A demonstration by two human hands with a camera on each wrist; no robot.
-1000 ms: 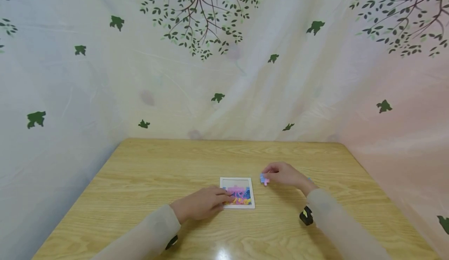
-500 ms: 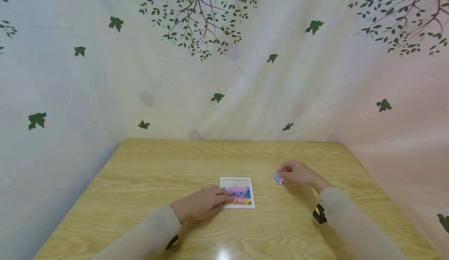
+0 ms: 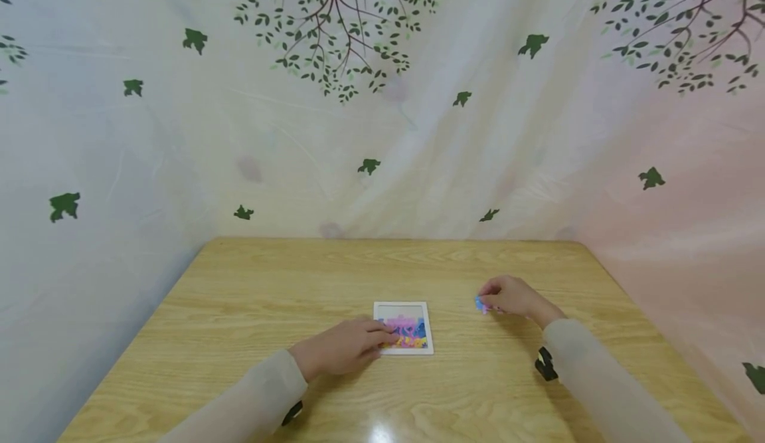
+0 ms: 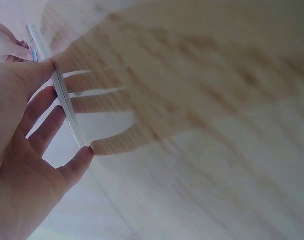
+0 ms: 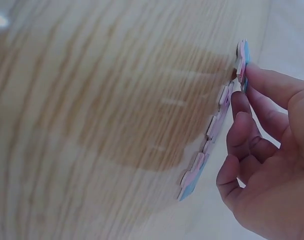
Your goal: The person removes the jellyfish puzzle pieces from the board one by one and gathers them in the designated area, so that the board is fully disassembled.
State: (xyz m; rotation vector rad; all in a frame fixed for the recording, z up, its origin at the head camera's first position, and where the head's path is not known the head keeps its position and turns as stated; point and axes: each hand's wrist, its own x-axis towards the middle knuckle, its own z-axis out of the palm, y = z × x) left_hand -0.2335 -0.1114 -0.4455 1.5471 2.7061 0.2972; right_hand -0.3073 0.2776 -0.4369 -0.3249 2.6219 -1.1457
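A white-rimmed puzzle tray [image 3: 428, 329] lies on the table, its near part filled with a pink, blue and yellow picture [image 3: 414, 331] and its far strip bare. My left hand [image 3: 346, 345] rests at the tray's left side, with fingers reaching over the picture. In the left wrist view its straight, spread fingers [image 4: 48, 127] touch the tray's edge. To the right of the tray, my right hand [image 3: 515, 297] pinches a blue and pink jigsaw piece [image 5: 243, 62] between thumb and index finger. The other fingers of that hand are bent and hold nothing.
More pink and blue jigsaw pieces [image 5: 196, 175] lie in a row on the table beside the right hand, mostly hidden by it in the head view. The wooden table [image 3: 287, 277] ends at a hanging cloth [image 3: 287, 131] printed with leaves.
My right hand has moved right, away from the tray, carrying the pinched jigsaw piece, with only a slight shift in the last half second. The left hand and tray have stayed put.
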